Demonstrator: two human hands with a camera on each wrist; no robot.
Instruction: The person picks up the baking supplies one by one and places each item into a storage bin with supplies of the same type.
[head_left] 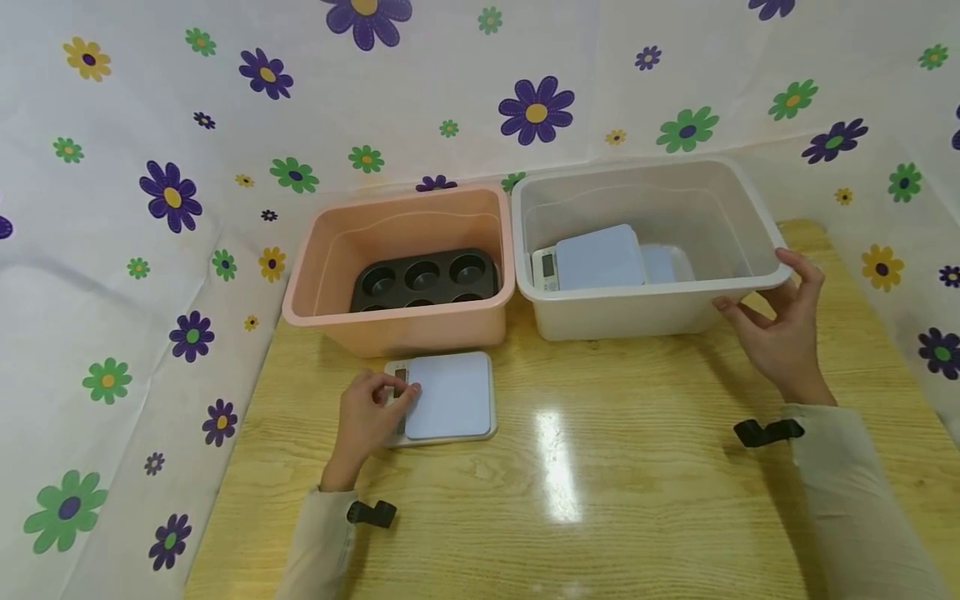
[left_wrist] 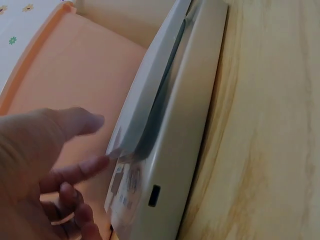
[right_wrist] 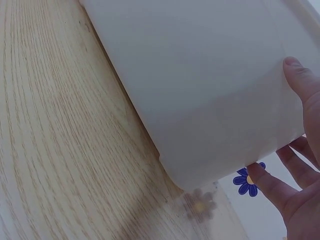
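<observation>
On the table lies a white kitchen scale (head_left: 450, 396) with a pale blue platform, in front of the pink bin (head_left: 420, 332). My left hand (head_left: 372, 417) is over the scale's display end. In the left wrist view, the index fingertip (left_wrist: 100, 164) meets the scale's edge near the platform corner, with the thumb held apart from it. At the right, my right hand (head_left: 786, 333) grips the near right corner of a white bin (head_left: 622, 321), thumb on the front wall and other fingers round the side. Inside that bin, another kitchen scale (head_left: 600, 258) leans at a tilt.
A dark muffin tin (head_left: 423, 283) sits inside the pink bin. Something pale blue (head_left: 660, 263) lies beside the tilted scale, partly hidden. The bins stand side by side against a flowered cloth (head_left: 450, 83) at the back of the wooden table (head_left: 637, 483).
</observation>
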